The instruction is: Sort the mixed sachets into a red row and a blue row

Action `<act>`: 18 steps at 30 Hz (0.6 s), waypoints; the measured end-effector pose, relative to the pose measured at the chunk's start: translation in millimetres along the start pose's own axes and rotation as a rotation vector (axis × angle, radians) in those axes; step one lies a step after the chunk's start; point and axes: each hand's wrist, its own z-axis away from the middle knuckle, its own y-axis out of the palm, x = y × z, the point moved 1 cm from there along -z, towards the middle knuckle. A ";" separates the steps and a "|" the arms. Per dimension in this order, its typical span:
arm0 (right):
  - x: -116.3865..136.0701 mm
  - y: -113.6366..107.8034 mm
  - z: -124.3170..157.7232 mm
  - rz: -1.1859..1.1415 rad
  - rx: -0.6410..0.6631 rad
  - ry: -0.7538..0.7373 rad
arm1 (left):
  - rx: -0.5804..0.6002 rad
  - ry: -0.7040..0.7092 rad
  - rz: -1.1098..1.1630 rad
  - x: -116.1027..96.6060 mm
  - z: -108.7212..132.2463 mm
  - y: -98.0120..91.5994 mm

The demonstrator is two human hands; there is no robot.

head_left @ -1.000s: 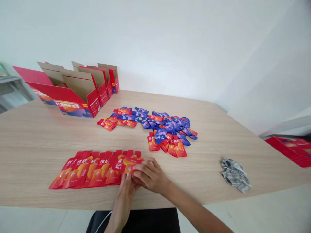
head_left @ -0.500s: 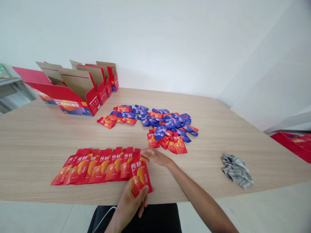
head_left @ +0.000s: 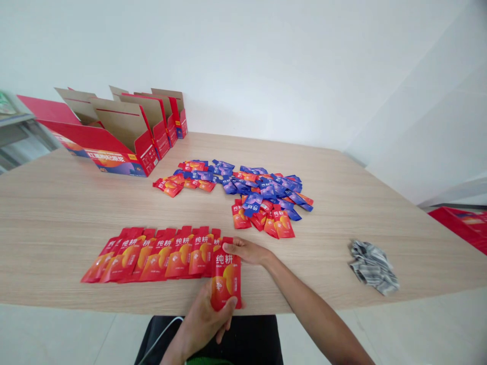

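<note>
A red pouch [head_left: 225, 274] with orange fruit printed on it stands nearly upright above the table's front edge. My left hand [head_left: 209, 312] grips its lower end, thumb across the front. At its top right corner, my right hand [head_left: 245, 250] pinches the same pouch, thumb in front and fingers behind. Just to the left lies an overlapping row of red pouches [head_left: 163, 256], printed side up. The row's right end is partly hidden behind the held pouch.
Mixed blue and red pouches [head_left: 266, 190] lie heaped mid-table, with a smaller group [head_left: 198, 176] to their left. Open red cartons [head_left: 122, 157] stand at the back left. A crumpled striped cloth [head_left: 373, 267] lies on the right, and another red box [head_left: 460, 225] shows at the right edge.
My right hand has closed on the pouch's top corner, where it was beside it with fingers looser. The pouch has shifted slightly right and turned straighter. The view has tilted a little.
</note>
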 end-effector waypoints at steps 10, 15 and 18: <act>-8.2 -3.4 -5.4 -0.183 -0.131 -0.021 | 0.056 -0.041 0.094 2.5 -7.0 -2.5; -6.1 -4.2 -11.0 -0.089 -0.164 -0.026 | 0.054 -0.090 0.144 -3.4 -4.0 -5.6; 0.8 0.0 -16.2 0.050 -0.166 -0.057 | 0.031 -0.084 0.136 0.7 -1.8 -12.1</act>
